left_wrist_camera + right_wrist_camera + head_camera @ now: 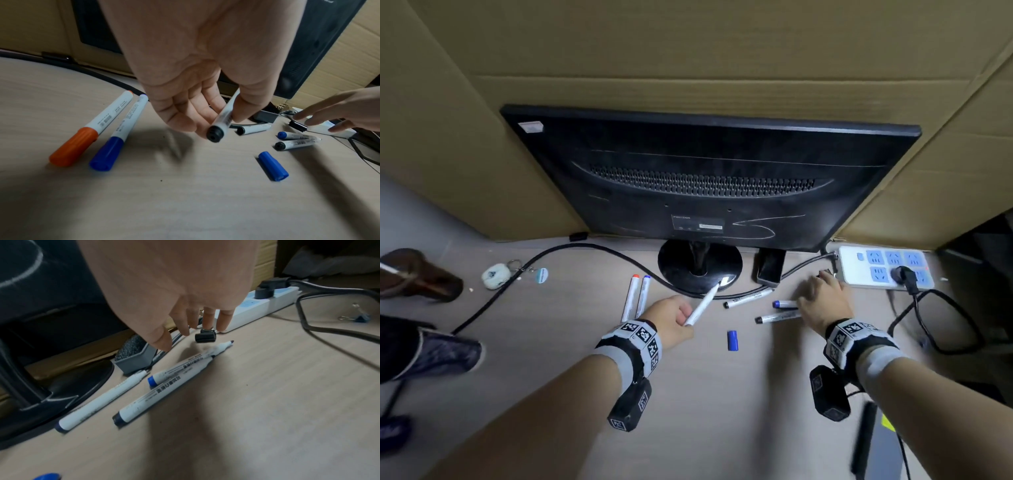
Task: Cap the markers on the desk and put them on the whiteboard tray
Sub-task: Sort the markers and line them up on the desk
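Left hand's got an uncapped marker, right hand's going for the black cap

Nearest the person, a loose blue plastic cap [732, 340] lies on the pale wood desk [722, 411] between the two wrists. The left hand [671, 320] pinches an uncapped white-barrelled marker [702, 306] near its black tail end, thumb against curled fingers, with the long axis slanting away toward the black monitor base [700, 263] and the tip pointing forward-right. Further out, the right hand [823, 298] hovers with fingers spread and straight, holding nothing. Its fingertips [222, 326] sit just above a small black ribbed cap [205, 337], which lies just ahead of them, right beside the white power strip [859, 267]. Right hand is clearly the nearer one; probably a short drop and pinch is all it takes.
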A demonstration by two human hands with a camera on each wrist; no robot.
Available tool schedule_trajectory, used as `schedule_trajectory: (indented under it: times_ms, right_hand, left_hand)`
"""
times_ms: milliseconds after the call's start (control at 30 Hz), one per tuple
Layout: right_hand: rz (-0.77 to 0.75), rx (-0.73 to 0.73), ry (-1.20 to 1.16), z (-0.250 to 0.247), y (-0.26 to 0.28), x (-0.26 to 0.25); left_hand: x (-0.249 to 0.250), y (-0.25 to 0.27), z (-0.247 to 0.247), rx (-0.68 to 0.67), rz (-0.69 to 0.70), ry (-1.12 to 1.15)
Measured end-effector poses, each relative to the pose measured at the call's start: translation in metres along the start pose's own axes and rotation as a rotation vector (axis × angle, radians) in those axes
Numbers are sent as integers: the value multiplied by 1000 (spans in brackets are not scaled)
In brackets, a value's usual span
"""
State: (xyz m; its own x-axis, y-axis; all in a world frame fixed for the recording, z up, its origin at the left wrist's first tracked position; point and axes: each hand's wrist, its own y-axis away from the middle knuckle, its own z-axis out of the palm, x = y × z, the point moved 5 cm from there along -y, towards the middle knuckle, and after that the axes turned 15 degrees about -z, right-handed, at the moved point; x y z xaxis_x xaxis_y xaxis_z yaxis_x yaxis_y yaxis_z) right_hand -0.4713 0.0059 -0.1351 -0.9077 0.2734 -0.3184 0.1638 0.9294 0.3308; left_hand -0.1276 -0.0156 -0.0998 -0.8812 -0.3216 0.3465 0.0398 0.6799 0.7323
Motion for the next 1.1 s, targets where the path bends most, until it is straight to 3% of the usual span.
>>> schedule_trajectory:
  times_ms: [200, 467, 900, 1100]
  right_hand:
    - [77, 19, -34, 6, -9, 5]
    - [61, 7, -20, -4, -5, -4]
    - [-109, 107, 89, -4, 10, 2]
    - [-69, 112, 28, 5, 7, 19]
  left_hand:
    - [-2, 4, -7, 23, -10, 58]
    - [2, 7, -4, -13, 13, 107]
    - [-15, 8, 17, -82, 0, 130]
    - [-15, 9, 25, -61, 31, 133]
